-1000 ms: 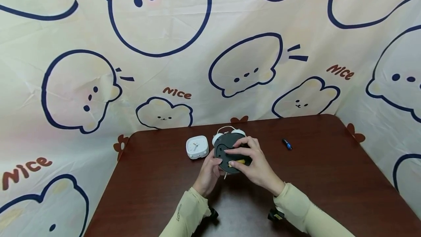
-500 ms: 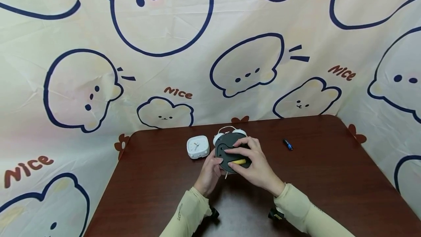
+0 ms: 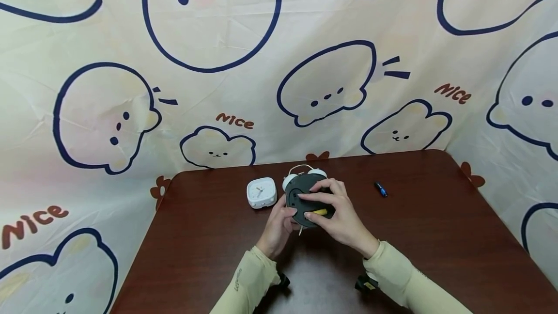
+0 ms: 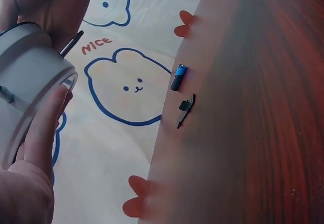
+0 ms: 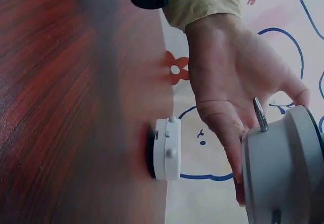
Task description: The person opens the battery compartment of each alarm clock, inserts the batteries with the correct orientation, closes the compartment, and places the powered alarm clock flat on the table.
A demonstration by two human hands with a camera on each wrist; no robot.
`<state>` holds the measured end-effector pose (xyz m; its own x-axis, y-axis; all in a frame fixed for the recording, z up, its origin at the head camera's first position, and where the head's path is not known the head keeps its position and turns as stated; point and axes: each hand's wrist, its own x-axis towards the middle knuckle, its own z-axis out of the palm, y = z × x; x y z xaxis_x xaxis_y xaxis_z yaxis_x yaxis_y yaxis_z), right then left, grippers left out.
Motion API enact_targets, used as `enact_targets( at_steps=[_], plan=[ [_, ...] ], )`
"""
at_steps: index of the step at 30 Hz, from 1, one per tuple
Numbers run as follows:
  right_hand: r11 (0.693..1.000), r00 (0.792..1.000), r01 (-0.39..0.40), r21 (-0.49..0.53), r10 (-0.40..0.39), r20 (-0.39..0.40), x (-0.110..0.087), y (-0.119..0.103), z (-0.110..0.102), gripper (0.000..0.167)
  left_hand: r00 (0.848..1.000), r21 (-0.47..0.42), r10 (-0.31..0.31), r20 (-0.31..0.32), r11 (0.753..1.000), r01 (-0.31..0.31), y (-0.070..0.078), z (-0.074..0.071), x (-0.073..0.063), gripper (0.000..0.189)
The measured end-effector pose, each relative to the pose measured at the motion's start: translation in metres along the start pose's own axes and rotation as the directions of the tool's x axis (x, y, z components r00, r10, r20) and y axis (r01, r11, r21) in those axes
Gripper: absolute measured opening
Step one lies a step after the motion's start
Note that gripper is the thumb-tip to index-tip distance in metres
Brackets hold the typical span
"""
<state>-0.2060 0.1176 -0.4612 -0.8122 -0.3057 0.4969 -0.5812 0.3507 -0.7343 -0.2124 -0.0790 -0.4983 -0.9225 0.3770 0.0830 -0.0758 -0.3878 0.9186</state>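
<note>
A twin-bell alarm clock (image 3: 301,200) is held up with its dark grey back facing me; its white casing (image 4: 30,77) shows in the left wrist view. My left hand (image 3: 276,227) grips its lower left side, thumb on the back and fingers beneath. A yellow cylindrical battery (image 3: 320,211) lies against the lower part of the back. My right hand (image 3: 342,214) reaches over from the right, its thumb on the battery's left end and its other fingers bent over the back. Much of the right half of the back is hidden under this hand.
A small white square clock (image 3: 261,193) stands on the brown table (image 3: 209,236), left of the held one. Farther right lies a blue and black battery (image 3: 380,189). The left wrist view also shows a small black plastic piece (image 4: 186,110) near that battery.
Both hands stay at the clock. The right thumb has shifted slightly on the yellow battery, and more of the battery shows than one second ago.
</note>
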Motion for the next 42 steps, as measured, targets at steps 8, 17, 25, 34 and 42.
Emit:
enact_targets(
  at_steps=[8, 17, 25, 34, 42],
  plan=[
    [0.999, 1.000, 0.018, 0.030, -0.018, 0.014, 0.002, 0.000, -0.003, 0.035, 1.000, -0.002, -0.003, -0.003, 1.000, 0.003, 0.002, -0.004, 0.002, 0.065],
    [0.999, 0.999, 0.032, 0.031, -0.033, 0.028, 0.003, 0.002, -0.008, 0.036, 1.000, -0.008, 0.006, 0.010, 1.000, -0.006, 0.001, -0.008, 0.002, 0.063],
    [1.000, 0.998, 0.004, 0.025, -0.006, 0.056, 0.001, 0.002, -0.010, 0.037, 1.000, -0.005, -0.021, 0.005, 1.000, 0.021, 0.002, -0.010, 0.001, 0.064],
    [0.998, 0.994, -0.042, 0.057, 0.036, 0.103, 0.001, 0.002, -0.018, 0.041, 1.000, -0.010, -0.021, 0.010, 1.000, 0.021, -0.001, -0.013, 0.000, 0.062],
    [0.996, 0.990, -0.053, 0.076, 0.042, 0.136, 0.000, 0.004, -0.022, 0.042, 1.000, -0.006, -0.008, 0.028, 1.000, 0.008, -0.004, -0.015, 0.001, 0.062]
  ],
)
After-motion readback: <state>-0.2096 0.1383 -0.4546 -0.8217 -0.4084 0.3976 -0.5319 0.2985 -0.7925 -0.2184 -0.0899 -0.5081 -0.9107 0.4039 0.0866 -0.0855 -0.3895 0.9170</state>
